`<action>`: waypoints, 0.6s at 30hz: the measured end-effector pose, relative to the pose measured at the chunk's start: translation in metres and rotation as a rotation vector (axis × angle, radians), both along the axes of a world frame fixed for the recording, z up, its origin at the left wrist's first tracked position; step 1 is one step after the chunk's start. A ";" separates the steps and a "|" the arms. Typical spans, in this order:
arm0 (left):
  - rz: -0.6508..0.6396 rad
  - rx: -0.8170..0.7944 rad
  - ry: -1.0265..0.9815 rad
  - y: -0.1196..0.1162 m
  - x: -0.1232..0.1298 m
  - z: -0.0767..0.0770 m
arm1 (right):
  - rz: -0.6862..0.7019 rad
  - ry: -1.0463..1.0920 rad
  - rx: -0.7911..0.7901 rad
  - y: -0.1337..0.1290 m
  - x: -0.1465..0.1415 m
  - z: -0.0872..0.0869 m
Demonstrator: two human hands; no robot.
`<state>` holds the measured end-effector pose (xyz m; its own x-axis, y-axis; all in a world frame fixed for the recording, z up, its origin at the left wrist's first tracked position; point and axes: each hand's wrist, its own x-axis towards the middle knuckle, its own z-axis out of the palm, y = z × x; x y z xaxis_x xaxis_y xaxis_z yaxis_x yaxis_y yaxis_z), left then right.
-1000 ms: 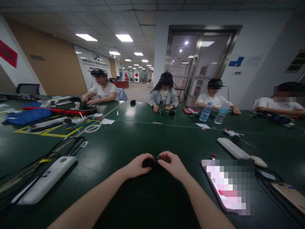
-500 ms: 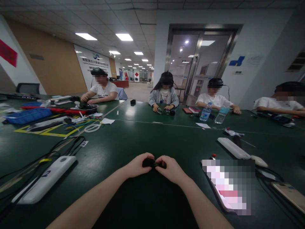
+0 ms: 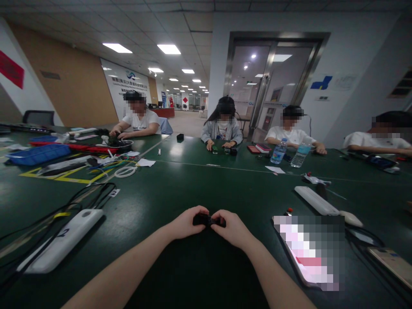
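Observation:
My left hand (image 3: 188, 223) and my right hand (image 3: 232, 228) meet low in the middle of the view, just over the dark green table (image 3: 180, 184). Between thumb and curled fingers, the left pinches a small black block-like object (image 3: 200, 219). A darker black piece (image 3: 221, 222) sits in the right hand's pinch. The two black parts come together between my fingertips; whether they are joined or only touching, I cannot tell. Fingers cover much of both.
To the left lie a white power strip (image 3: 64, 240) with cables and a blue tray (image 3: 38, 154). A phone (image 3: 299, 257), a white power bank-like bar (image 3: 315, 200) and two water bottles (image 3: 278, 151) are to the right. Several people sit across the table.
My hands keep the same grip in nearly the same place. The person opposite has slightly shifted a small item under one hand, which now shows green.

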<state>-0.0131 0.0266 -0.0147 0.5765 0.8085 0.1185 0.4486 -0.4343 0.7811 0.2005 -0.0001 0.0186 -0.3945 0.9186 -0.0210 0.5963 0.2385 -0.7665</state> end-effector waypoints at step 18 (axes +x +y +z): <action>-0.004 0.028 0.004 -0.001 0.000 0.001 | 0.040 -0.041 0.105 -0.001 -0.006 -0.003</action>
